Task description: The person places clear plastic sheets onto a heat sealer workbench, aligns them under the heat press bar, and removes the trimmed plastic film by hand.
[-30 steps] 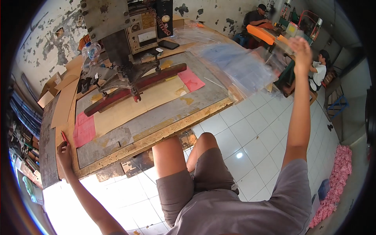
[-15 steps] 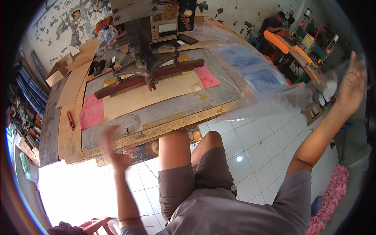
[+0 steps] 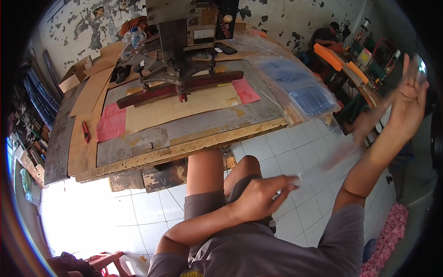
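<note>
My left hand (image 3: 260, 196) is in front of my lap, its thumb and fingers pinched together on the edge of a clear plastic sheet (image 3: 316, 177). The sheet is see-through and blurred, and runs up to the right toward my right hand (image 3: 408, 104). That hand is raised at the far right with its fingers stretched out and apart. Shiny plastic glints by its fingertips; whether the hand is inside or behind the plastic, I cannot tell.
A press (image 3: 177, 69) with a red-edged bar stands over a yellow sheet (image 3: 184, 108) with pink ends on the worktable (image 3: 221, 131). Blue-tinted plastic sheets (image 3: 300, 87) lie at its right. A red cutter (image 3: 85, 131) lies left. Another person (image 3: 325, 37) sits at the back right.
My left hand has swung from the table's front left edge across to the right and closed on the plastic. My right hand stays raised; the plastic has dropped lower and stretches between both hands.
</note>
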A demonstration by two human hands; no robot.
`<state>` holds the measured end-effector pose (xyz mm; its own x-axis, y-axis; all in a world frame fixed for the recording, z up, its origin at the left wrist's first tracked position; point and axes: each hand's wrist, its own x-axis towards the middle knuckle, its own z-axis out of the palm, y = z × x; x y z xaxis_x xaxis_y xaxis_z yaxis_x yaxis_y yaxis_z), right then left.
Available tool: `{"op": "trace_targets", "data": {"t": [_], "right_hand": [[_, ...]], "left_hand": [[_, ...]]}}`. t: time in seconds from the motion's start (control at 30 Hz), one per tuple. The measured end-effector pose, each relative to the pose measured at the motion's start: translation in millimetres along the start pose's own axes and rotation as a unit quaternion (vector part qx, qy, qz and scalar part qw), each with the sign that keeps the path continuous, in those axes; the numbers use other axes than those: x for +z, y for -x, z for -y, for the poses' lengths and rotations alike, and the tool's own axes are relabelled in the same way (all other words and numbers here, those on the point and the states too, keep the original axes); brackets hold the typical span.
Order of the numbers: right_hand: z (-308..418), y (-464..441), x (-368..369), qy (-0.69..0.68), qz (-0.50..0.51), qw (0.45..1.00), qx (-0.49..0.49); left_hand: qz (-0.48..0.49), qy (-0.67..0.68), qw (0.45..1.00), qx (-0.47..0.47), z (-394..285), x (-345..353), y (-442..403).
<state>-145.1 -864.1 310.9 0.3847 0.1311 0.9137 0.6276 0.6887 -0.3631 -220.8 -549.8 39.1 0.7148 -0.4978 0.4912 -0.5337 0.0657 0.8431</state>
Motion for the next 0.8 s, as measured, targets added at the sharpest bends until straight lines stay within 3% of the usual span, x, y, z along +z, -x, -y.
{"op": "trace_targets", "data": {"t": [0.03,0.1,0.13,0.2,0.23,0.33,0.43,0.63,0.73,0.8], "right_hand": [[-11,-4,5,0.083,-0.08,0.992,-0.043],[-46,-12,18,0.249,-0.286,0.913,-0.149],[-56,-12,17,0.238,-0.307,0.912,-0.132],[-74,-16,12,0.213,-0.34,0.91,-0.1],[-62,-13,-30,0.234,-0.274,0.931,-0.054],[-75,-8,-45,0.276,-0.237,0.931,-0.029],[-75,-6,-63,0.263,-0.209,0.942,-0.017],[-75,-5,-39,0.285,-0.21,0.935,-0.032],[-69,-10,-25,0.293,-0.213,0.931,-0.054],[-73,-11,-3,0.293,-0.238,0.924,-0.063]], "left_hand": [[-0.032,0.011,0.999,-0.001,3,-7,-3],[-0.09,0.106,0.989,-0.05,21,-15,-3],[-0.12,0.188,0.97,-0.097,27,-19,-2],[-0.139,0.201,0.959,-0.142,30,-42,0],[-0.163,0.206,0.955,-0.135,26,-49,-2],[-0.131,0.173,0.968,-0.124,27,-74,1],[-0.204,0.042,0.978,-0.015,19,-74,-3],[-0.11,-0.13,0.984,-0.056,22,-91,-1],[-0.087,-0.032,0.987,-0.13,20,-80,-5],[-0.049,-0.047,0.993,-0.099,33,-72,-7]]}}
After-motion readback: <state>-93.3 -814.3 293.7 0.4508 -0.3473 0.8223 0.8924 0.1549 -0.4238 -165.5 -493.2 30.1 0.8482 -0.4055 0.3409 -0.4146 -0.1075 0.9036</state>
